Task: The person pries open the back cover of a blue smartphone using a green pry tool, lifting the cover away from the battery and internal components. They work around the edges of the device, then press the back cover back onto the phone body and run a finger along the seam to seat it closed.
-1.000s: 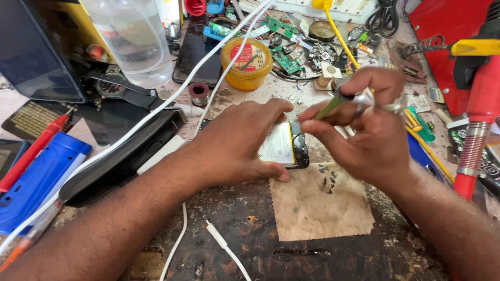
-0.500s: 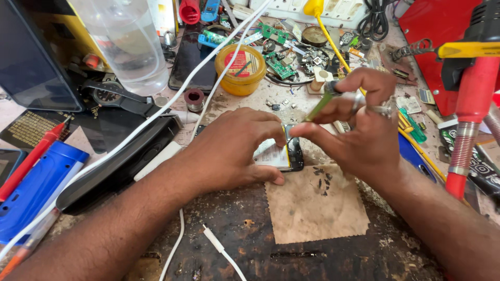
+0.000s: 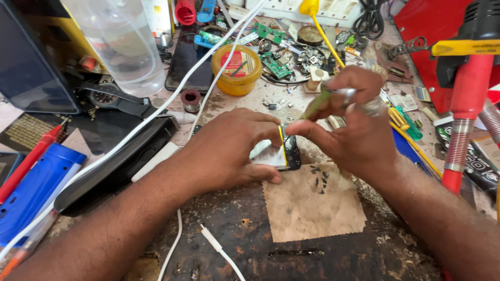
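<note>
left hand (image 3: pixel 224 151) pressing flat on small opened phone (image 3: pixel 278 153) at middle of messy bench (image 3: pixel 312 255) to keep it steady, right hand (image 3: pixel 354 130) pinching closed around green tool (image 3: pixel 316 104), thumb touching phone edge.

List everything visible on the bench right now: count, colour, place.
opened phone: 1, black with white inside, centre, under both hands
green-handled tool: 1, green, in right hand
brown paper: 1, tan, front centre
yellow tub: 1, yellow with red label, behind the hands
white cable: 1, white, runs diagonally across the left side
clear bottle: 1, clear, back left
circuit boards: several, green, back centre
blue case: 1, blue, far left
red stand: 1, red, far right
left hand: steadies the phone
right hand: pinches the tool at the phone's edge
</note>
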The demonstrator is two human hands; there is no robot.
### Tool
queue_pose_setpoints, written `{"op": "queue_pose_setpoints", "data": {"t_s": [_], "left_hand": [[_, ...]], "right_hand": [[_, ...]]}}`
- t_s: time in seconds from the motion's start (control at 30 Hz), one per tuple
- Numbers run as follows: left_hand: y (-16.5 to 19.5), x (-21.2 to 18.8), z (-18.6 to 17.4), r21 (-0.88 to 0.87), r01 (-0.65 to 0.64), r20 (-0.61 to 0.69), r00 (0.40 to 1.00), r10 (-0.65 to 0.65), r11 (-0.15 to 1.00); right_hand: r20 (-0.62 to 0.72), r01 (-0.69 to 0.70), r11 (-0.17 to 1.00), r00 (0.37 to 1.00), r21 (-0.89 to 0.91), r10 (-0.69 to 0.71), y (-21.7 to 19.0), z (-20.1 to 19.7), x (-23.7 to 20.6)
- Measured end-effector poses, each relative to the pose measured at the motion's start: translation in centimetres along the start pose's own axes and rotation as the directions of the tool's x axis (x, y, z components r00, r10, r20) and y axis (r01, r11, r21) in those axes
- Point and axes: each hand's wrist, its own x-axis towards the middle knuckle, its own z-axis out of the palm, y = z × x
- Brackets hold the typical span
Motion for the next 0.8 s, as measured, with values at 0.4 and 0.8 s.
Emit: {"op": "queue_pose_setpoints", "data": {"t_s": [0.4,0.8], "left_hand": [[0.0,0.2,0.2,0.024,0.009,0.016,1.0,-0.009,1.0],[0.1,0.3,0.1,0.023,0.055,0.051,0.997,-0.057,0.998]], "right_hand": [[0.063,0.139,0.99,0.988,0.01,-0.14,0.2,-0.1,-0.5],[0.128,0.016,0.858,0.987,0.513,-0.095,0.4,0.7,-0.5]]}}
